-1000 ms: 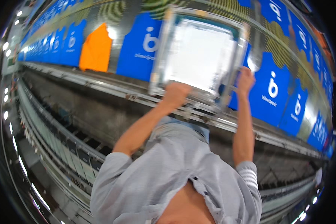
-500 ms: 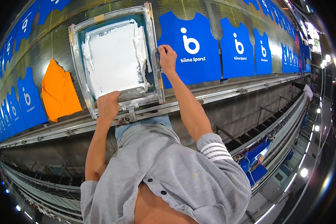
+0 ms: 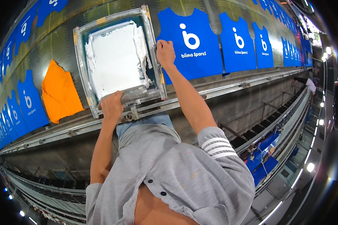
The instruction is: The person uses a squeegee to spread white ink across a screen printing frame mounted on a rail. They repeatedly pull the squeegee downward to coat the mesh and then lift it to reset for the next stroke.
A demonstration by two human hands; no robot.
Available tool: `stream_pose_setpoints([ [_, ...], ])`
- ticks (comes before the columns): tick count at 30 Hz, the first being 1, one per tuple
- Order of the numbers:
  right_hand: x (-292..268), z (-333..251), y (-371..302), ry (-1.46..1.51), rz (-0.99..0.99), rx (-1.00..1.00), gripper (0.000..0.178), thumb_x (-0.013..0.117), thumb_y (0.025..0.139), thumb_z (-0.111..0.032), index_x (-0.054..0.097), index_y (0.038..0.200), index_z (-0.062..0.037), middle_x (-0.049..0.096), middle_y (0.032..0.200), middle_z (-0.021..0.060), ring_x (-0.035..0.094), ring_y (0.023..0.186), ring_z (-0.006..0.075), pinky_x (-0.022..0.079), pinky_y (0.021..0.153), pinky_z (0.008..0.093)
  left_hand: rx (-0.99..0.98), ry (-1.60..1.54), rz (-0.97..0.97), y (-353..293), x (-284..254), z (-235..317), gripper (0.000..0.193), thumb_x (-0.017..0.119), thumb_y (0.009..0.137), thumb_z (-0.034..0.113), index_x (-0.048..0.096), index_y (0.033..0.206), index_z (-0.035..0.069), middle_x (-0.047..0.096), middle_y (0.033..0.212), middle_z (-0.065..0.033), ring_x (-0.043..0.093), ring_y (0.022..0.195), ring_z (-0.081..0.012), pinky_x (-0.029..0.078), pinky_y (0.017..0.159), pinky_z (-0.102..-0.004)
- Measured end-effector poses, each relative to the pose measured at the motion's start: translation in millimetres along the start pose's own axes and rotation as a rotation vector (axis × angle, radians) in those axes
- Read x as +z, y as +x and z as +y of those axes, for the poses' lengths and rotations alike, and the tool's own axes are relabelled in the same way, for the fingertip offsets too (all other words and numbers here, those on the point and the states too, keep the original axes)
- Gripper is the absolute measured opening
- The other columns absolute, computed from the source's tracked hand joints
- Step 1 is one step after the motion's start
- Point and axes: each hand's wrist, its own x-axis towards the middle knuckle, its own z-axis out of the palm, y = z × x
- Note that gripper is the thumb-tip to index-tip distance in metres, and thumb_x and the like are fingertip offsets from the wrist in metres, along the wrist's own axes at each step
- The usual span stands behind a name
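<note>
While the left hand (image 3: pixel 111 106) grips the near edge of the screen frame (image 3: pixel 118 60) at centre left of the picture, the right hand (image 3: pixel 165 52) is closed on the frame's right rail, upper centre. White ink (image 3: pixel 114 58) covers the mesh inside it. To the right lies a blue shirt (image 3: pixel 193 41) with a white print, touching the frame; an orange shirt (image 3: pixel 60 92) lies just beside it on the left, on the long table (image 3: pixel 60 41).
</note>
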Motion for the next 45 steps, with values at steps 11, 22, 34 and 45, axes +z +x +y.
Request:
stream_pose_setpoints([
  [11, 13, -127, 61, -0.428, -0.686, -0.814, 0.017, 0.06, 0.08, -0.017, 0.074, 0.089, -0.0144, 0.074, 0.092, 0.0078, 0.071, 0.09, 0.0279, 0.054, 0.077, 0.0476, 0.0, 0.116, -0.089, 209, -71, -45, 0.029, 0.066, 0.075, 0.015, 0.079, 0.101, 0.017, 0.073, 0.089, -0.0126, 0.07, 0.091, -0.0316, 0.056, 0.079, -0.0469],
  [22, 50, -130, 124, -0.33, -0.541, -0.877, 0.016, 0.062, 0.078, -0.012, 0.075, 0.086, -0.0131, 0.073, 0.086, 0.0119, 0.07, 0.082, 0.0327, 0.052, 0.079, 0.0476, 0.091, 0.224, -0.031, 280, -83, -85, 0.012, 0.068, 0.075, 0.014, 0.075, 0.082, 0.009, 0.073, 0.083, -0.0162, 0.072, 0.083, -0.0354, 0.058, 0.074, -0.0457],
  [34, -34, -61, -118, -0.165, -0.621, -0.748, 0.009, 0.064, 0.073, -0.008, 0.069, 0.08, -0.0101, 0.065, 0.085, 0.0084, 0.067, 0.09, 0.0286, 0.035, 0.112, 0.0585, 0.073, -0.036, 0.043, 33, -12, -42, 0.032, 0.06, 0.075, 0.002, 0.078, 0.099, 0.013, 0.073, 0.089, -0.0176, 0.07, 0.083, -0.0401, 0.054, 0.076, -0.0501],
  [45, -11, -124, 13, -0.316, -0.732, -0.665, 0.018, 0.058, 0.079, -0.01, 0.074, 0.087, -0.0159, 0.071, 0.092, 0.0096, 0.068, 0.096, 0.0321, 0.041, 0.103, 0.0558, 0.085, 0.18, -0.094, 162, -75, -65, 0.014, 0.064, 0.075, 0.017, 0.075, 0.084, 0.018, 0.071, 0.079, -0.013, 0.068, 0.078, -0.0381, 0.054, 0.072, -0.0515],
])
